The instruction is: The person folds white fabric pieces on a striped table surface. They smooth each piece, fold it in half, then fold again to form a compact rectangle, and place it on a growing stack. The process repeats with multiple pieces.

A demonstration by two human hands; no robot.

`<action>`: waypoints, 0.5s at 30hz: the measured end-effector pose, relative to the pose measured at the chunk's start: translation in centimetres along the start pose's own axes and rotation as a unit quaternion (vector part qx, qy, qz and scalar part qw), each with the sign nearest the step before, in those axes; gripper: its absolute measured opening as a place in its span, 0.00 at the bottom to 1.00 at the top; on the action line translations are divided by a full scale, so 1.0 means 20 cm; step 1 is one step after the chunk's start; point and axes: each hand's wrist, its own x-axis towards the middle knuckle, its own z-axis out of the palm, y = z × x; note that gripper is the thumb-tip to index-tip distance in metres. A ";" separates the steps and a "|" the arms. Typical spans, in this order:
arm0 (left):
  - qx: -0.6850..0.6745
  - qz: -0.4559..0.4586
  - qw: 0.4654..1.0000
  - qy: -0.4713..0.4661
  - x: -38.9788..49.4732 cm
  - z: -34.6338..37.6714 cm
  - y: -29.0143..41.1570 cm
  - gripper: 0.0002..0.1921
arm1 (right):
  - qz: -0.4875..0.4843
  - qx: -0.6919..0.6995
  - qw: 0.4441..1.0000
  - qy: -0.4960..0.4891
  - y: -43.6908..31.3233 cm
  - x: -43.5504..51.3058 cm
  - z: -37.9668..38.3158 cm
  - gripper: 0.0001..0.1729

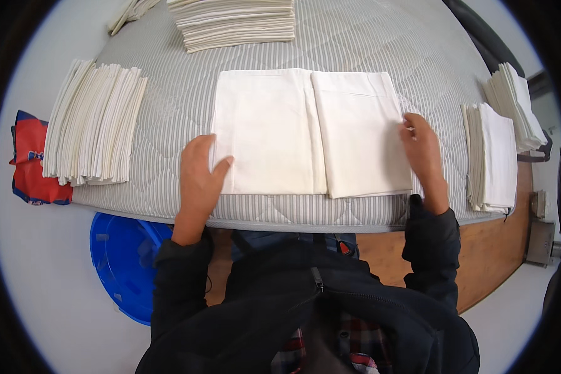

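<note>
A cream-white folded cloth point(271, 135) lies flat near the front edge of a quilted, striped mattress point(308, 212). Its right part, a folded cloth panel point(362, 135), slightly overlaps the left one; whether they are one piece I cannot tell. My left hand point(200, 175) rests at the left edge, thumb over the cloth and fingers spread along its side. At the upper right edge, my right hand point(420, 149) has its fingers bent beside the cloth; it looks slightly blurred, and whether it pinches the fabric is unclear.
Stacks of folded cloths stand at the left point(93, 124), the back point(238, 23) and the right point(493, 159), with another stack point(519, 107) behind that one. A red and blue bag point(28, 159) sits at the left edge. Below is a blue plastic tub point(121, 266).
</note>
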 end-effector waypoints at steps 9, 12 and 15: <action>-0.065 -0.212 0.970 -0.095 0.34 0.04 -0.02 0.21 | -0.063 -0.125 0.973 -0.185 -0.65 0.03 0.43 0.21; -0.087 -0.200 0.965 -0.148 0.38 0.04 -0.07 0.18 | -0.042 -0.095 0.968 -0.230 -0.60 0.09 0.42 0.20; -0.169 -0.187 0.955 -0.154 0.38 0.03 -0.10 0.19 | -0.053 0.004 0.971 -0.234 -0.51 0.11 0.37 0.15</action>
